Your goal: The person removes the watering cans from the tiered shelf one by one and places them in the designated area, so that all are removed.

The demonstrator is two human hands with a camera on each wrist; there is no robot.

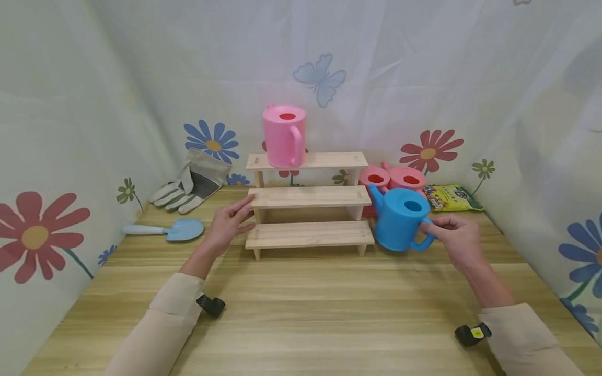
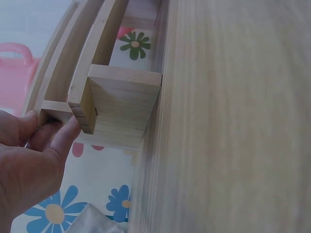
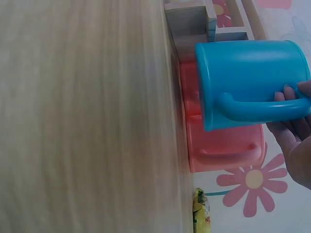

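In the head view, a three-tier wooden stand stands at the middle of the table. My left hand grips the left end of its middle step, also seen in the left wrist view, where the thumb and fingers pinch the board's end. With my right hand I hold a blue watering can by its handle, upright beside the stand's right end. The right wrist view shows the can's base slightly off the table. A pink watering can sits on the top step, towards its left.
Two red-pink watering cans stand behind the blue one, partly hidden. A yellow packet lies at the back right. At the left are a blue trowel and a pair of work gloves. A flowered curtain surrounds the table.
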